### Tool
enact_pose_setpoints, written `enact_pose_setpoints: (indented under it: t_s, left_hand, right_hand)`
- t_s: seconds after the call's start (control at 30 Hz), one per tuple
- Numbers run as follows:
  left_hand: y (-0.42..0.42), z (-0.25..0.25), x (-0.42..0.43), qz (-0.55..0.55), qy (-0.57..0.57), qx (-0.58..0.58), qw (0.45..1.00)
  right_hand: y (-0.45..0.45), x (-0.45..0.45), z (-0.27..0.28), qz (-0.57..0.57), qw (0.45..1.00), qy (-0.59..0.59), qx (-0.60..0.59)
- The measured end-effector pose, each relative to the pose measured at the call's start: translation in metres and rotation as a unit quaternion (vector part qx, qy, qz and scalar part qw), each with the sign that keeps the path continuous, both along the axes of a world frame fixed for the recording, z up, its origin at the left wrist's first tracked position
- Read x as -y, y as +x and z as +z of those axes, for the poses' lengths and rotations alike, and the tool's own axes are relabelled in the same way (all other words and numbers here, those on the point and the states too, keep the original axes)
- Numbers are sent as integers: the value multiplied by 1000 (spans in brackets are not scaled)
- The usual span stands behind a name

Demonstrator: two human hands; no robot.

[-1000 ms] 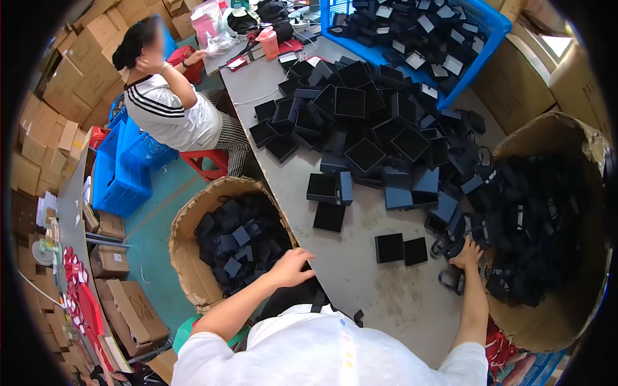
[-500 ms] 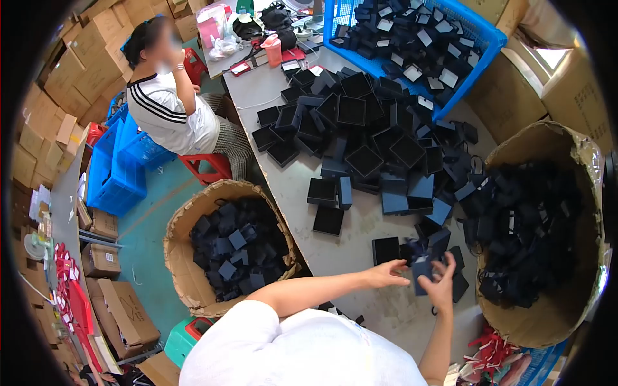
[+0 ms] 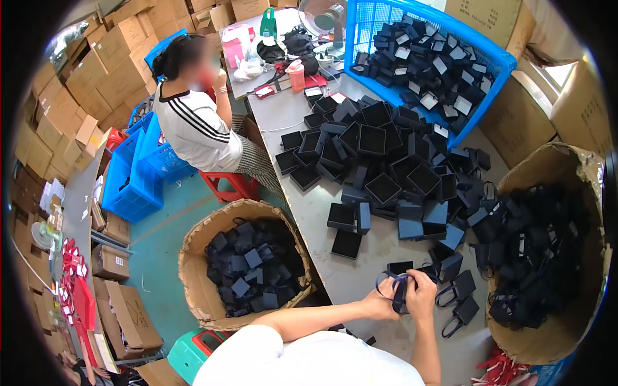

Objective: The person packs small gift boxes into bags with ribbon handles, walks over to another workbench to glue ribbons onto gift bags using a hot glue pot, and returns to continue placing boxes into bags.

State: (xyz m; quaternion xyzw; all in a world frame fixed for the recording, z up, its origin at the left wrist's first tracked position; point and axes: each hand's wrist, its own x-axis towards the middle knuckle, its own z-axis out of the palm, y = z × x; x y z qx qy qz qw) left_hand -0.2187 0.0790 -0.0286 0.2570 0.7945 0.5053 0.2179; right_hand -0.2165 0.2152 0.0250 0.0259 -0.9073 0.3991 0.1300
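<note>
Near the table's front part, my left hand (image 3: 381, 305) and my right hand (image 3: 420, 294) are close together, both closed on a small dark bag (image 3: 400, 297) with a ribbon loop. A black open box (image 3: 400, 267) lies just behind them. Several dark bags with ribbon handles, one of them (image 3: 458, 288), lie to the right of my right hand. Farther back is a large heap of dark boxes (image 3: 383, 188), with one open box (image 3: 346, 244) at its near left side.
A round carton (image 3: 187, 270) of dark boxes stands left of the table. Another large carton (image 3: 579, 334) full of dark bags is at right. A blue crate (image 3: 479, 119) of boxes stands at the back. A person (image 3: 199, 122) sits on a red stool (image 3: 233, 188) at left.
My right hand first reached among the bags at right, then brought one over to my left hand. Both hands now hold it. The seated person's hand has moved to the face.
</note>
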Motion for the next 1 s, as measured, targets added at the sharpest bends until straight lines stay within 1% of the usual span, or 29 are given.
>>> enact_pose_setpoints:
  t_s: [0.03, 0.07, 0.1, 0.13, 0.17, 0.2, 0.23, 0.27, 0.3, 0.37, 0.4, 0.43, 0.47, 0.5, 0.53, 0.57, 0.6, 0.63, 0.67, 0.7, 0.73, 0.77, 0.83, 0.87, 0.9, 0.93, 0.97, 1.0]
  left_hand:
    - [1, -2, 2, 0, -1, 2, 1000]
    - [1, -6, 6, 31, 30, -32, 999]
    - [4, -11, 9, 61, 61, -60, 994]
    - [4, -10, 10, 84, 84, -64, 991]
    - [2, -11, 11, 81, 90, -77, 990]
    - [5, -14, 13, 97, 208, 21, 973]
    - [2, 1, 16, 104, 248, 42, 962]
    - [-1, 5, 18, 110, 256, 39, 960]
    - [-1, 8, 18, 118, 265, 35, 956]
    - [-6, 12, 16, 100, 268, 41, 957]
    - [-11, 12, 18, 89, 264, 39, 960]
    - [-20, 10, 25, 88, 268, 44, 958]
    - [-34, 3, 37, 74, 177, -112, 975]
    - [-49, -4, 50, 58, 79, -264, 960]
    - [-68, -13, 66, 87, 24, -262, 961]
    - [-95, -36, 85, 133, -12, -292, 947]
    - [-128, -67, 105, 198, -21, -298, 934]
    - [-143, -75, 115, 301, -104, -221, 922]
    - [-159, -79, 123, 320, -206, -184, 906]
    - [-177, -97, 128, 334, -233, -96, 908]
    - [-192, -111, 131, 350, -222, -21, 910]
    - [-202, -126, 134, 358, -173, -7, 918]
    - [-215, -175, 143, 399, -21, 95, 912]
    - [-213, -183, 148, 396, -27, 99, 913]
    - [-209, -184, 152, 427, -55, 84, 898]
    - [-206, -184, 154, 458, -81, 67, 883]
    - [-206, -182, 154, 455, -81, 65, 884]
    - [-202, -164, 148, 461, -123, 52, 877]
  right_hand:
    - [-3, 8, 3, -18, 998, -2, -66]
    - [-2, 17, 11, -75, 993, -33, -81]
    - [-4, 17, 3, -123, 982, -49, -132]
    - [-6, 16, 3, -147, 970, -115, -154]
    - [-11, 13, 4, -179, 952, -176, -173]
    - [-13, 1, -3, -201, 937, -257, -127]
    - [-18, -10, -14, -225, 911, -335, -88]
    - [-24, -5, -15, -219, 882, -417, 8]
    - [-24, 1, -18, -209, 838, -495, 101]
    - [-10, -6, -69, -90, 796, -535, 268]
    - [-2, -11, -81, -74, 757, -567, 317]
    - [0, -10, -74, -58, 713, -596, 365]
    - [-1, -11, -66, -39, 708, -621, 333]
    - [-1, -18, -73, -101, 699, -625, 334]
    - [3, -31, -78, -93, 681, -645, 334]
    - [7, -40, -80, -85, 664, -666, 330]
    - [6, -39, -73, -92, 664, -666, 326]
    - [5, -35, -61, -152, 675, -646, 322]
    - [4, -32, -53, -210, 683, -623, 317]
    - [4, -29, -52, -212, 685, -623, 313]
    - [4, -26, -50, -220, 684, -627, 301]
    - [3, -27, -49, -227, 682, -632, 289]
    - [7, -33, -51, -230, 672, -642, 288]
    - [8, -37, -55, -222, 662, -656, 287]
    - [12, -39, -61, -214, 649, -672, 285]
    - [14, -39, -65, -223, 655, -663, 286]
    - [17, -37, -67, -224, 653, -666, 283]
    - [16, -34, -65, -242, 651, -664, 277]
